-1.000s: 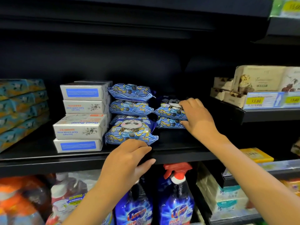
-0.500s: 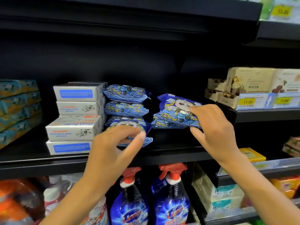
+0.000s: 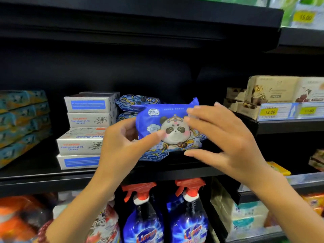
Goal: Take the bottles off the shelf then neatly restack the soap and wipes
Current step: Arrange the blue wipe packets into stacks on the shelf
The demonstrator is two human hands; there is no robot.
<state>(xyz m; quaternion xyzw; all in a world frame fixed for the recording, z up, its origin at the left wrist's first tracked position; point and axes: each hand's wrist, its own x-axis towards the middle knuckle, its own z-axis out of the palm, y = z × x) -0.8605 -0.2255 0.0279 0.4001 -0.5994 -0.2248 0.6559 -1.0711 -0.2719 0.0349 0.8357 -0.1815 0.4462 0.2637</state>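
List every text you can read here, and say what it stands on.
"Goat Soap", upside down: soap box
"13.80": yellow price tag
"15.00", blurred: top tag
Too small or blurred to read: print on the wipes pack, the spray bottle logos and the beige boxes.

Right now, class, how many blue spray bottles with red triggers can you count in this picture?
2, side by side beneath the black shelf: left spray bottle under the wipes pack, right spray bottle beside it. Others may hide behind them.
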